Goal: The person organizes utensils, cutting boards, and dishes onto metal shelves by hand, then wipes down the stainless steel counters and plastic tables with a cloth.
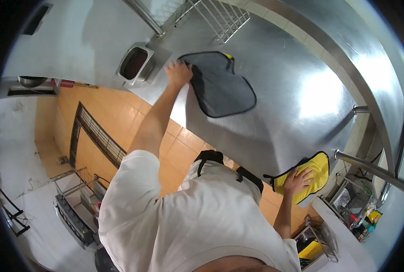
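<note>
My left hand [179, 74] is at the left edge of a grey cloth with black trim [222, 86], which lies partly folded on the steel table and shows a bit of yellow at its top corner. The fingers are spread, and the fingertips reach past the cloth's edge. At the table's right front edge my right hand [297, 181] rests with fingers apart on a yellow cloth with black trim [319, 172]. The palm lies flat on it.
A steel container with dark contents [136, 65] stands left of the grey cloth. A wire rack [229, 22] is at the table's far side. Steel posts and a raised shelf [369, 77] run along the right. The steel table [283, 113] ends in front of my body.
</note>
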The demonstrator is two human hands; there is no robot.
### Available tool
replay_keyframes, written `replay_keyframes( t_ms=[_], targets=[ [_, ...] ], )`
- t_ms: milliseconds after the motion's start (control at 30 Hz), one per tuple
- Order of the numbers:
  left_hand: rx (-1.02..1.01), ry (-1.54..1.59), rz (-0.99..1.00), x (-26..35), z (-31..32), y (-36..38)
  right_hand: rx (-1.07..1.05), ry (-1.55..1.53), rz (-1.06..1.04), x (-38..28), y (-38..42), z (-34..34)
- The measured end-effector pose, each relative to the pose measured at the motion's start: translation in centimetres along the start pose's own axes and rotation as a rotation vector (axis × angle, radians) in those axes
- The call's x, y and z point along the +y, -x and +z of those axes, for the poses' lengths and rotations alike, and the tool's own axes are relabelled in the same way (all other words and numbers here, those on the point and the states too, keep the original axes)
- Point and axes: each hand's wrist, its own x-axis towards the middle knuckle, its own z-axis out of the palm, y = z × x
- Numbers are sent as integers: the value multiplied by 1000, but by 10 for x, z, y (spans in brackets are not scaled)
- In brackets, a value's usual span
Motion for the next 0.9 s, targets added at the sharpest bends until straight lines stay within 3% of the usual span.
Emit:
replay_keyframes(
  t_ms=[100, 200, 300, 400, 500, 533, 567, 667, 733, 833, 900],
  targets=[
    [-172, 15, 129, -15, -20, -39, 4, 40, -27, -21, -15, 6],
    [138, 404, 661, 3, 4, -42, 14, 20, -65, -44, -22, 8],
    [195, 331, 491, 27, 15, -52, 11, -38, -131, -71, -32, 7],
    [17, 166, 172, 20, -10, -89, -37, -39, -188, -98, -43, -6],
    [-149, 118, -88, -21, 2, -143, -71, -68, -266, -125, -62, -18],
    [-162, 170, -146, -32, -3, -151, -82, -50, -279, -133, -71, -18],
    [-97, 174, -60, -40, -6, -153, -59, -93, -319, -140, -81, -17],
    [262, 340, 160, -32, -25, -115, -15, -219, -390, -178, -120, -26],
    [400, 626, 436, -9, -17, -65, 23, -111, -361, -214, -155, -29],
    [235, 904, 688, 27, -40, 62, 43, -169, -464, -290, -221, -37],
    [-14, 1142, 559, 44, -45, 138, 151, -193, -653, -352, -260, -31]
  ],
)
